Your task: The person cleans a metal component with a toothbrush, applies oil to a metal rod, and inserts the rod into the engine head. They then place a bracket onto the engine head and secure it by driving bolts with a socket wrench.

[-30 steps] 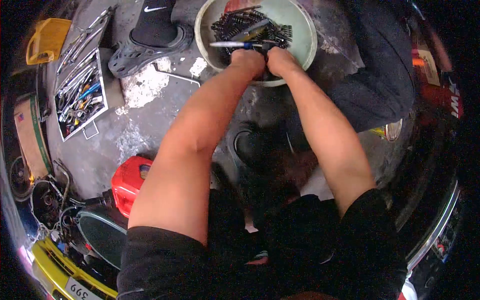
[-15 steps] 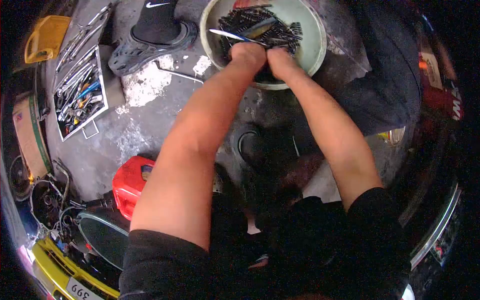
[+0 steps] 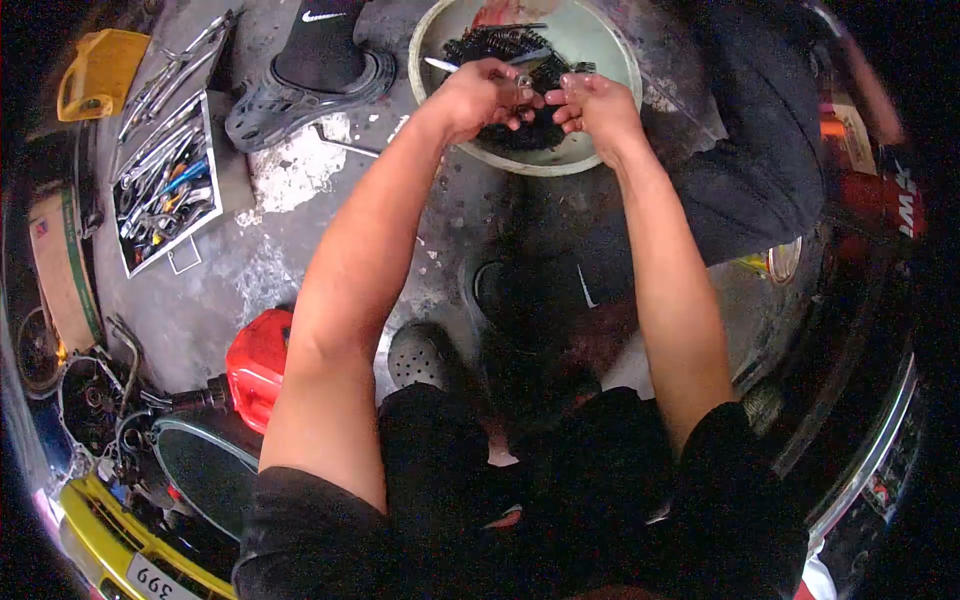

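Observation:
A pale round basin [image 3: 622,70] on the floor holds dark liquid and a heap of dark coil-like metal parts [image 3: 495,42]. My left hand [image 3: 480,100] hovers over the basin, fingers curled, with a small shiny bit at its fingertips that I cannot make out. Facing it, my right hand [image 3: 602,108] is open over the basin, fingers spread toward the left hand and wet-looking. Behind my left hand a slim tool's white end [image 3: 440,64] juts toward the basin's left rim; my hand hides much of it.
At left, a metal toolbox [image 3: 215,170] holds wrenches and sockets. A person's shoe [image 3: 300,95] stands beside the basin, near a bent metal rod [image 3: 345,145]. A red jug [image 3: 258,365] and yellow jug [image 3: 105,75] stand left. Dark trouser fabric [image 3: 750,190] borders the right.
Both hands have risen out of the basin's contents and turned, fingers now showing above them. The right hand has moved right, away from the left hand, and its fingers have spread.

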The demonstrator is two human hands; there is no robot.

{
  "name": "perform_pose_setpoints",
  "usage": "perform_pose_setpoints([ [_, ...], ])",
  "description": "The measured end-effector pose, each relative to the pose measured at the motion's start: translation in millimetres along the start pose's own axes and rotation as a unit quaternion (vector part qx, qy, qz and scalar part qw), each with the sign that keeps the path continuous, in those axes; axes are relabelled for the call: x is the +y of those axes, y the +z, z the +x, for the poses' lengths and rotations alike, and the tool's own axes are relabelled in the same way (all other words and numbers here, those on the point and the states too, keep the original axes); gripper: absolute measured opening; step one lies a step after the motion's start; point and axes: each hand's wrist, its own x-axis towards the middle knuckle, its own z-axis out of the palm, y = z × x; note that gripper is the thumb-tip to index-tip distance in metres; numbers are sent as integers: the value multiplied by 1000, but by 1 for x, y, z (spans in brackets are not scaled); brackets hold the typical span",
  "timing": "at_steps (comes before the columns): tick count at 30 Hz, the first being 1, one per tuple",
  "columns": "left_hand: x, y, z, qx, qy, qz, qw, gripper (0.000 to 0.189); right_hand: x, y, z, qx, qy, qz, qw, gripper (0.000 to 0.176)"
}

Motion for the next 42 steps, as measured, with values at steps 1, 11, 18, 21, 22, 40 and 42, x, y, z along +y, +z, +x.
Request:
perform_pose_setpoints([
  [1,3,3,-6,-3,3,-23,1000,25,-7,0,-9,10,-16,-13,1000,23],
  [11,-5,23,-6,37,47,-26,998,20,9,10,-15,36,-158,-5,987,20],
  [18,-8,22,-4,38,50,-45,997,18,9,14,-14,83,-201,-98,971,21],
  [21,-8,23,-7,40,67,-10,997,17,3,13,-17,43,-234,-113,965,20],
  [22,-8,25,-8,40,75,1,996,17,9,11,-10,59,-260,-136,954,22],
  [40,34,9,21,121,188,494,840,26,-12,10,-12,87,-226,48,969,29],
  [42,23,6,34,27,98,791,603,25,43,10,26,164,-189,-423,871,21],
])
